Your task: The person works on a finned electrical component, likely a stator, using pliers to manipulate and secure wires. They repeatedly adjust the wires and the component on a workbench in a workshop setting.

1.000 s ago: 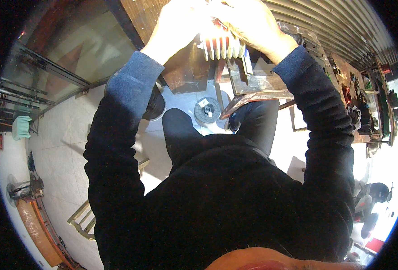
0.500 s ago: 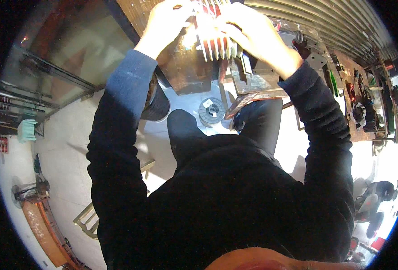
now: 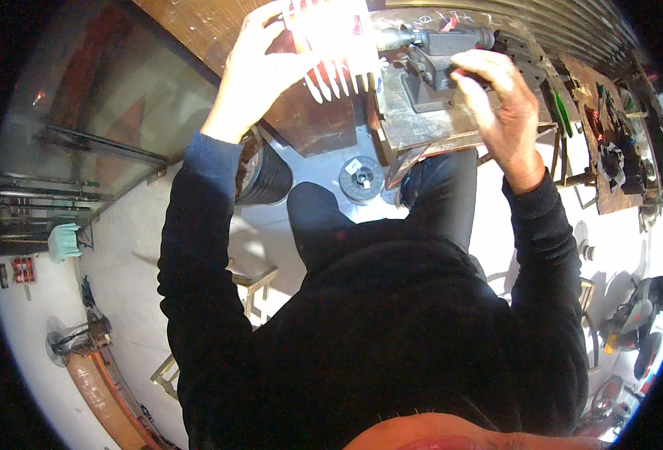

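At the top of the view my left hand point(image 3: 253, 71) is closed, fingers and thumb, on a pronged piece point(image 3: 334, 75). Glare washes out much of it, but several pale prongs with red between them show. Its right end lies near the metal tip of a dark grey bench device point(image 3: 451, 45), which has a cylindrical body and a blocky base. My right hand point(image 3: 504, 105) is off the pronged piece, just in front of this device. Its thumb and fingers are pinched together; anything between them is too small to make out.
The device stands on a worn bench point(image 3: 414, 133). A brown panel point(image 3: 313, 124) lies below my left hand. On the floor are a dark bucket point(image 3: 268, 180) and a grey spool point(image 3: 361, 180). Further right, a cluttered board point(image 3: 609, 150) and a green object point(image 3: 560, 112) show.
My right hand has let go of the pronged piece and moved right and down, to the bench device. My left hand keeps the piece, now slightly left, and the device is uncovered.
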Available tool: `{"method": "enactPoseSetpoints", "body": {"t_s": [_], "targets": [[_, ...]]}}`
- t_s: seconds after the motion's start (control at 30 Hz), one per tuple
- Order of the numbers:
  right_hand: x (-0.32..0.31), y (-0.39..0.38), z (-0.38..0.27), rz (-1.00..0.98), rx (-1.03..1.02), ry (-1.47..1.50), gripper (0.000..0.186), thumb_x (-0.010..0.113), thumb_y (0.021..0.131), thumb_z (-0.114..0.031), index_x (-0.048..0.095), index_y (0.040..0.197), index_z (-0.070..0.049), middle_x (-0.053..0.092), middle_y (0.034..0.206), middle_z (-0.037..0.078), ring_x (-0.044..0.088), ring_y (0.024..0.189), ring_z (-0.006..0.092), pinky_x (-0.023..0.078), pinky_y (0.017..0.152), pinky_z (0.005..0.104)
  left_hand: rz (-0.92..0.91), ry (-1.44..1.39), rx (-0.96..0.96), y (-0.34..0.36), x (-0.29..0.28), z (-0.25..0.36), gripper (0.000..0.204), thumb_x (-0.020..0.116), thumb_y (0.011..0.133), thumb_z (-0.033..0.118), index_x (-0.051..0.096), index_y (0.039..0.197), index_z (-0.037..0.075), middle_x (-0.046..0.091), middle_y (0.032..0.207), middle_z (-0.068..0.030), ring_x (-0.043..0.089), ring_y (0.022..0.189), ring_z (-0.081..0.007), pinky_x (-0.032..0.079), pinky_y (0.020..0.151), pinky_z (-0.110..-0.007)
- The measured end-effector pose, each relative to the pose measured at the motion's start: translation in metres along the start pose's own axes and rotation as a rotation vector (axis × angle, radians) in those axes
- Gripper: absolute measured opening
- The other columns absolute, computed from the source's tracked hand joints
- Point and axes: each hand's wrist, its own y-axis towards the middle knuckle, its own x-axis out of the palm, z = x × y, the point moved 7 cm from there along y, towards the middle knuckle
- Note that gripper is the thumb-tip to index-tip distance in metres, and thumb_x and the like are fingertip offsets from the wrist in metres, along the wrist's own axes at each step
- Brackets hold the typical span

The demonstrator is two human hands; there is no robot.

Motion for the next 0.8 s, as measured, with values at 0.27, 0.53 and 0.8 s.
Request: {"method": "enactPoseSetpoints", "body": {"t_s": [0.27, 0.53, 0.8], "targets": [[-0.068, -0.056, 0.069, 0.112, 0.387, 0.066, 0.029, 0.064, 0.1, 0.001, 0.068, 0.128, -0.002, 0.071, 0.114, 0.008, 0.071, 0.101, 0.0146, 0.055, 0.09, 0.0266, 0.09, -0.131, -0.041, -0.002, 0.015, 0.016, 0.085, 0.074, 0.088, 0.0, 0.027, 0.158, 0.005, 0.048, 0.15, -0.0194, 0.059, 0.126, -0.0251, 0.056, 0.098, -0.037], [-0.102, -0.106, 0.127, 0.147, 0.596, -0.031, 0.024, 0.063, 0.103, -0.01, 0.07, 0.125, -0.004, 0.072, 0.111, 0.004, 0.071, 0.099, 0.0121, 0.055, 0.09, 0.025, -0.102, -0.283, -0.12, 0.024, 0.019, 0.017, 0.101, 0.068, 0.08, -0.014, 0.014, 0.163, 0.006, 0.037, 0.16, -0.0174, 0.048, 0.14, -0.0271, 0.046, 0.114, -0.042], [-0.084, -0.137, 0.181, -0.014, 0.519, -0.322, 0.023, 0.066, 0.093, -0.017, 0.072, 0.113, -0.006, 0.07, 0.1, 0.017, 0.07, 0.094, 0.0341, 0.056, 0.087, 0.0417, -0.135, 0.063, -0.228, 0.03, 0.001, 0.0, 0.095, 0.079, 0.079, -0.008, 0.027, 0.158, 0.001, 0.048, 0.15, -0.0173, 0.051, 0.137, -0.0257, 0.044, 0.114, -0.041]]}}
